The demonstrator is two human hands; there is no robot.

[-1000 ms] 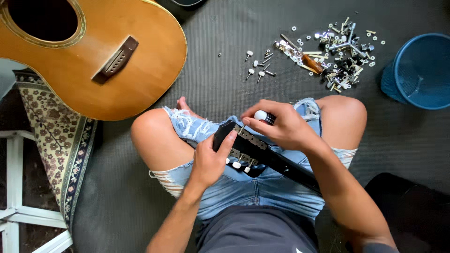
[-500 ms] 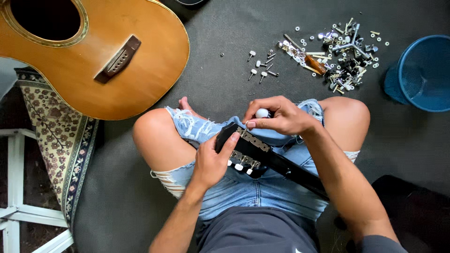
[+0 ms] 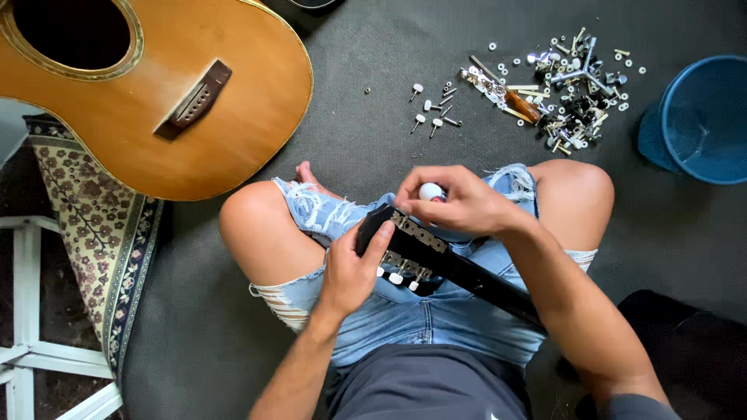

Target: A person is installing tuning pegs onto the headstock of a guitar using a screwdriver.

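Note:
I sit cross-legged in torn denim shorts with a black guitar neck (image 3: 475,276) lying across my lap. My left hand (image 3: 354,268) grips the black headstock (image 3: 377,225) from below, next to its white tuning pegs (image 3: 397,276). My right hand (image 3: 459,204) rests on the top of the headstock, fingers curled around a small tool with a white rounded handle (image 3: 430,191). A metal tuner strip (image 3: 416,231) runs along the headstock edge between both hands.
An acoustic guitar body (image 3: 156,85) lies on the dark mat at upper left. Loose tuning pegs (image 3: 432,113) and a pile of metal screws and parts (image 3: 568,85) lie beyond my knees. A blue bucket (image 3: 700,117) stands at right; a patterned rug (image 3: 85,233) at left.
My right hand has shifted slightly on the headstock, fingers closing more over the white-handled tool. The left hand keeps its grip.

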